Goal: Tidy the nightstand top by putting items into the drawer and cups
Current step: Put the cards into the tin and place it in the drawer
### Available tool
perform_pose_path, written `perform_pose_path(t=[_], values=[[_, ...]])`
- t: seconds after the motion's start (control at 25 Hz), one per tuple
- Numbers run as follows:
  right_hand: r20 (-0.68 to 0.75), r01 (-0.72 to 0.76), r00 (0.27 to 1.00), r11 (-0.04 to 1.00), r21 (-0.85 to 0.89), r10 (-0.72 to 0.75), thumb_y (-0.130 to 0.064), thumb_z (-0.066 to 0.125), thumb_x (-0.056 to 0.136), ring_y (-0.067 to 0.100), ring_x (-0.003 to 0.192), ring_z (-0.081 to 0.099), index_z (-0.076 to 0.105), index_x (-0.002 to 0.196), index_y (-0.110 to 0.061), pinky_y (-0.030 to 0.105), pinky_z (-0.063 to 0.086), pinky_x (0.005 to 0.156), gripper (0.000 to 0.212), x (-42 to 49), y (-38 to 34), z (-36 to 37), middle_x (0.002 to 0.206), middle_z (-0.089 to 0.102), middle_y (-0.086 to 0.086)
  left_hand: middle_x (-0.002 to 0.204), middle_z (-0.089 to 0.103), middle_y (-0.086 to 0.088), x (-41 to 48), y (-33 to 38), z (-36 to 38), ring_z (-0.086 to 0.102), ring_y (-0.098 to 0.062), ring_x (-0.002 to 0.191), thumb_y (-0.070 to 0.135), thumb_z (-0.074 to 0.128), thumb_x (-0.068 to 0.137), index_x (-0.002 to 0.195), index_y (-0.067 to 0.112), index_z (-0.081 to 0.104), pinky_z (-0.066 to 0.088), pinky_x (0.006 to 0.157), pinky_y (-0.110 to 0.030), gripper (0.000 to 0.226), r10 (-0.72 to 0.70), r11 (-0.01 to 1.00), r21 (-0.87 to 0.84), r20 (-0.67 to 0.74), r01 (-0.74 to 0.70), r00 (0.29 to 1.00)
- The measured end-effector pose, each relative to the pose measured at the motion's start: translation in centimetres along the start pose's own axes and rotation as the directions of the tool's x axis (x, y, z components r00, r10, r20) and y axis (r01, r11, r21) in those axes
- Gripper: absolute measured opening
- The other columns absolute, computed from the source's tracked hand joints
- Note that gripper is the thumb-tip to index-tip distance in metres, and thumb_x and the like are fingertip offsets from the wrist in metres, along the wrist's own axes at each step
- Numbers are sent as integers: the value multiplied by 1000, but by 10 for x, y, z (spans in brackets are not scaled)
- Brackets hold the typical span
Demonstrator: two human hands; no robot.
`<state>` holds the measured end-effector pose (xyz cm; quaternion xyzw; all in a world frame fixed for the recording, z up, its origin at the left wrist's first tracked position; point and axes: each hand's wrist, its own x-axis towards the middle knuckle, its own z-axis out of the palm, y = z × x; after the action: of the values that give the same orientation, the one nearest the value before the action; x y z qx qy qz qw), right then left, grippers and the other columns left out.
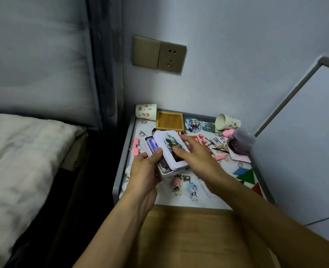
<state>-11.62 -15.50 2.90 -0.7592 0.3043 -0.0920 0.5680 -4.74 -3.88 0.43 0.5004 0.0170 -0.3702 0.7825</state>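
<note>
My left hand [146, 171] grips a small white tin box [160, 172] from below, above the left part of the nightstand top [208, 198]. My right hand [196, 157] holds the tin's picture-printed lid [169, 149], which lies askew over the box so that cards show inside. Two paper cups lie tipped on their sides at the back: one at the back left corner [146, 111], one at the back right [227, 121]. Two character keychains [185, 185] lie near the front edge. The open wooden drawer [194, 235] extends below the top, between my forearms.
The top is strewn with a wooden tray [170, 120], a round badge [192, 123], pink clips [136, 147], hairpins, a dark-filled jar [239, 144] and coloured tangram pieces [246, 176]. A bed [20, 161] stands to the left. A wall socket [158, 55] sits above.
</note>
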Motion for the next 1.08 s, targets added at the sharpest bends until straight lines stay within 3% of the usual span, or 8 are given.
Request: perform_pose_path(t=[0.12, 0.2, 0.4, 0.52, 0.72, 0.88, 1.0, 1.08], values=[[60, 96, 995, 970, -225, -84, -59, 61, 83, 12, 114, 59, 41, 141, -35, 36, 52, 94, 65, 3, 6, 9, 136, 52, -2, 99, 74, -16, 2, -1, -3, 72, -29, 82, 13, 58, 96, 120, 0, 61, 57, 81, -50, 28, 5, 1000, -29, -12, -5, 1000], [103, 109, 992, 931, -347, -78, -74, 64, 68, 12, 118, 56, 37, 143, -33, 39, 49, 99, 90, 2, 2, 10, 135, 53, -6, 103, 73, -17, 3, 0, -5, 71, -32, 92, 14, 59, 96, 123, -1, 58, 58, 80, -53, 31, 12, 999, -37, 2, -12, 1000], [130, 127, 987, 952, -277, -94, -48, 78, 70, 8, 91, 70, 57, 120, -32, 39, 57, 86, 56, -1, -11, 1, 104, 71, -10, 109, 72, -17, -2, 1, -4, 71, -31, 98, 30, 55, 99, 129, 2, 54, 60, 79, -47, 41, 29, 998, -56, 46, -26, 999], [58, 148, 989, 927, -345, -136, -46, 78, 69, 7, 85, 70, 58, 117, -32, 37, 59, 81, 54, -2, -10, 3, 99, 71, -11, 109, 72, -17, -5, 2, -3, 72, -30, 97, 39, 43, 102, 126, 8, 60, 61, 75, -45, 43, 20, 995, -97, 80, -12, 997], [29, 188, 979, 833, -521, -203, -63, 70, 66, 7, 93, 64, 54, 118, -33, 31, 58, 74, 63, -4, -7, 13, 108, 65, -10, 105, 75, -10, -5, 1, -1, 71, -28, 95, 46, 39, 102, 119, 14, 67, 54, 87, -49, 46, 24, 999, -43, 82, -20, 996], [0, 182, 974, 785, -592, -226, -66, 66, 65, 12, 100, 61, 52, 122, -32, 38, 55, 82, 68, -3, -5, 19, 113, 63, -9, 102, 76, -7, -3, -1, -1, 63, -36, 101, 45, 43, 101, 118, 14, 64, 45, 99, -58, 42, 17, 999, -34, 66, -15, 998], [-23, 174, 969, 746, -643, -246, -59, 68, 71, 16, 109, 55, 46, 132, -25, 38, 51, 89, 73, -7, -4, 21, 121, 58, -5, 100, 76, -6, -3, -3, -1, 65, -35, 103, 43, 48, 99, 123, 13, 58, 48, 96, -55, 40, 20, 999, -27, 45, -19, 999], [-29, 186, 962, 730, -658, -272, -60, 67, 71, 15, 104, 57, 50, 126, -25, 37, 52, 84, 68, -9, -5, 21, 114, 60, -5, 102, 76, -6, -4, -4, -2, 71, -28, 99, 42, 49, 99, 127, 12, 55, 54, 89, -48, 41, 23, 999, -28, 53, -22, 998]])
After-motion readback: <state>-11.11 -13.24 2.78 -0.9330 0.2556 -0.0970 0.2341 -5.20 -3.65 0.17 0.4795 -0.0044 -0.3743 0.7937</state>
